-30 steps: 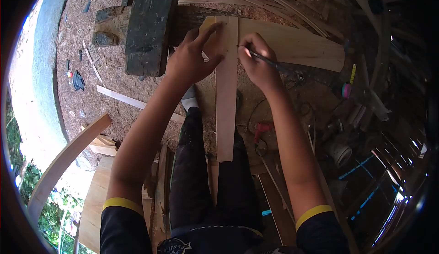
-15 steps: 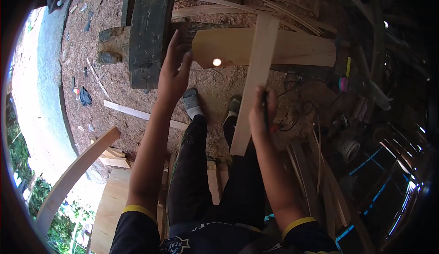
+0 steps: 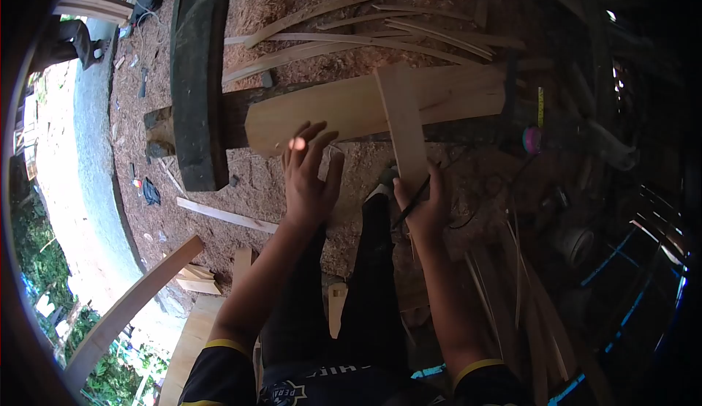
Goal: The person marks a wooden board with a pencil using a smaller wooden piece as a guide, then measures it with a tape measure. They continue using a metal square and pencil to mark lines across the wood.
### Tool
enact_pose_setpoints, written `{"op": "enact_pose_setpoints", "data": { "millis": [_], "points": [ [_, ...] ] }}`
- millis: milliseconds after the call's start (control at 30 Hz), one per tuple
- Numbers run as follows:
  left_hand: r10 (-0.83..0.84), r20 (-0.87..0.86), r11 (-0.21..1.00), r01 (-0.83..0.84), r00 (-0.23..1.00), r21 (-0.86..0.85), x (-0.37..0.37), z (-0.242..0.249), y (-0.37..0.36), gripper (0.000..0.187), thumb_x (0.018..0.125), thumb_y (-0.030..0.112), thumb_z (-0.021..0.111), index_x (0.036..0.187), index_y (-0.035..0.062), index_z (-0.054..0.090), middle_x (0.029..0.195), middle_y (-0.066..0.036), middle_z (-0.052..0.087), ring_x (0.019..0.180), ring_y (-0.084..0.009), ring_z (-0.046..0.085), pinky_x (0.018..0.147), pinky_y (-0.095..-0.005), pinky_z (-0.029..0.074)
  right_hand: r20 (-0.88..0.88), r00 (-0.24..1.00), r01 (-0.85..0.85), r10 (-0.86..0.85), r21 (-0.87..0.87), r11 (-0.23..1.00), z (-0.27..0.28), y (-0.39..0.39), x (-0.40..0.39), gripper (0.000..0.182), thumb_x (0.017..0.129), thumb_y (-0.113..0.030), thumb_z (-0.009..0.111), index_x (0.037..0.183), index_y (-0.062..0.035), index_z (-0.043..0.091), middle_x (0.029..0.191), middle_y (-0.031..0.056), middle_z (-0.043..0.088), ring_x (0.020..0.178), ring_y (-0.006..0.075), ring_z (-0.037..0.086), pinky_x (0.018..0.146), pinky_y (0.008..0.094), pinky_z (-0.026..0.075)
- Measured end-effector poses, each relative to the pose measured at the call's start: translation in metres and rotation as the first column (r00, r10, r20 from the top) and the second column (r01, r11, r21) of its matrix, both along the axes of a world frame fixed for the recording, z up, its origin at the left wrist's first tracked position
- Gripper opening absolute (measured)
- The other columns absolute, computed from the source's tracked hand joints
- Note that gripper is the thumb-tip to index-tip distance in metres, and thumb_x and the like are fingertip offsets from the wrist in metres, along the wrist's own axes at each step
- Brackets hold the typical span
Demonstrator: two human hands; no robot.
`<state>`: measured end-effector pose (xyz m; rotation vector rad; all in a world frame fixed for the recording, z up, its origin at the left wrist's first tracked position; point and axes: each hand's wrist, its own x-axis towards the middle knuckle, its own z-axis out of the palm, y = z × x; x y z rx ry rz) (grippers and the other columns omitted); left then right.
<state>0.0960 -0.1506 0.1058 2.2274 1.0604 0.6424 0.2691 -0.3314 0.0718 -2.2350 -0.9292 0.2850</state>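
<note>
My right hand (image 3: 425, 203) is closed round the near end of a light narrow board (image 3: 402, 121), with a thin dark stick-like tool (image 3: 411, 203) between its fingers. The far part of that board lies over a wide pale plank (image 3: 336, 113), which rests on a dark beam (image 3: 235, 117). My left hand (image 3: 313, 179) hovers at the near edge of the wide plank, fingers spread and holding nothing. A bright light spot falls by its fingertips.
A thick dark timber (image 3: 199, 77) crosses the beam at the left. Thin wood strips (image 3: 351, 36) lie beyond the plank. A yellow tape (image 3: 541, 106) is at the right, and a curved board (image 3: 131, 307) at the lower left. Another person's leg (image 3: 82, 40) shows at the upper left.
My left hand has moved right and toward me, to the wide plank's near edge. The narrow board has turned, and my right hand now sits lower, at its near end. The view has shifted.
</note>
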Motion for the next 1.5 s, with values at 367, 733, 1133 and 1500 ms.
{"op": "enact_pose_setpoints", "data": {
  "millis": [367,733,1133,1500],
  "points": [
    [0.039,0.362,0.808,0.184,0.931,-0.560,0.249,-0.019,-0.037,0.055,0.106,0.002,0.069,0.158,0.0000,0.053,0.125,-0.020,0.076,0.115,-0.0304,0.076,0.100,-0.0420,0.059,0.004,1.000,0.022,-0.021,-0.144,0.989,0.027,-0.077,0.140,0.079,0.091,-0.032,0.091,0.157,-0.0040,0.058,0.131,0.0230,0.063,0.115,0.0438,0.072,0.091,0.0523,0.064],
    [-0.285,-0.262,0.934,0.329,0.922,0.139,0.312,-0.062,-0.011,0.120,0.064,0.038,0.100,0.162,-0.0038,0.045,0.150,-0.025,0.057,0.140,-0.0479,0.056,0.123,-0.0589,0.041,-0.001,0.985,0.169,-0.170,-0.095,0.981,0.015,-0.085,0.222,0.075,0.092,-0.030,0.091,0.152,-0.0025,0.058,0.124,0.0215,0.064,0.114,0.0445,0.072,0.090,0.0544,0.063],
    [-0.340,-0.242,0.927,0.367,0.909,0.074,0.299,-0.055,-0.026,0.113,0.071,0.047,0.098,0.159,-0.0034,0.051,0.145,-0.024,0.059,0.137,-0.0446,0.058,0.120,-0.0572,0.042,-0.037,0.977,0.201,-0.211,-0.184,0.962,-0.005,-0.133,0.190,0.076,0.090,-0.024,0.093,0.153,-0.0013,0.056,0.127,0.0227,0.059,0.113,0.0442,0.069,0.089,0.0555,0.062],
    [-0.426,-0.006,0.877,0.412,0.905,-0.247,0.301,-0.036,0.010,0.055,0.096,0.019,0.074,0.147,0.0001,0.064,0.145,-0.021,0.065,0.134,-0.0450,0.061,0.119,-0.0562,0.040,-0.100,0.985,0.109,-0.138,-0.254,0.961,-0.009,-0.106,0.178,0.081,0.085,-0.028,0.098,0.152,-0.0013,0.061,0.130,0.0247,0.063,0.117,0.0469,0.069,0.095,0.0569,0.061]
  ]
}}
